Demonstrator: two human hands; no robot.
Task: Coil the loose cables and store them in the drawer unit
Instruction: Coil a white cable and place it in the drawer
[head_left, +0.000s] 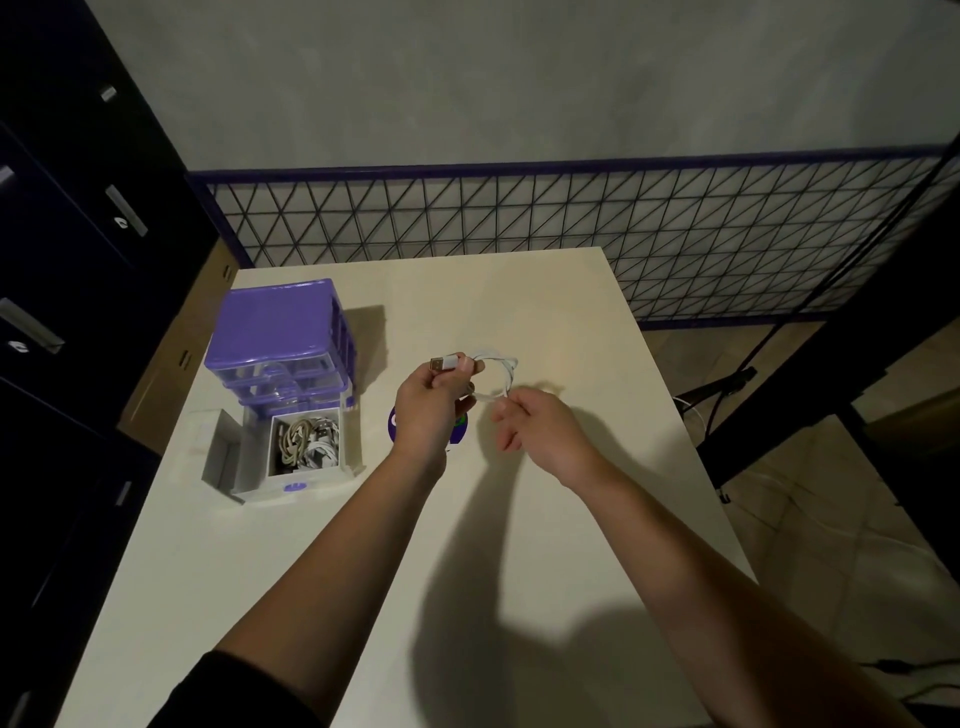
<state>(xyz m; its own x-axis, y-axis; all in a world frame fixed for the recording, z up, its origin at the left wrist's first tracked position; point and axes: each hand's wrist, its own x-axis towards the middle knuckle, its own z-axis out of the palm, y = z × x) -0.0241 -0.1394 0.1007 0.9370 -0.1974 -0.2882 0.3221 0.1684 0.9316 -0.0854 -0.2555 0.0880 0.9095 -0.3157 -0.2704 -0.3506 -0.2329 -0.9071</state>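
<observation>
1. Coiling a white cable above the worktop, the person is holding it in mid-air, with the loops hanging between both hands, right of the drawer unit.
2. The left hand is gripping the coil near its USB plug; its fingers are curling round the gathered loops, the plug sticking out to the left.
3. The right hand is pinching the low side of the loop, thumb and forefinger closing narrowly on the strand; the other fingers are hanging loosely curled. Exactly where the free end is running I cannot tell.
4. To do this step well, I judge the right hand should be feeding each turn at the same size into the left grip, letting the strand twist freely so that no kink is forming.
5. The left grip is probably best kept firm but not crushing, or the loops may be springing apart when released.
6. The bottom drawer is standing pulled out and is already holding several coiled cables, so the finished coil looks in need of being compact to fit beside them.
7. A round purple item is lying on the worktop beneath the left hand, mostly hidden.
</observation>
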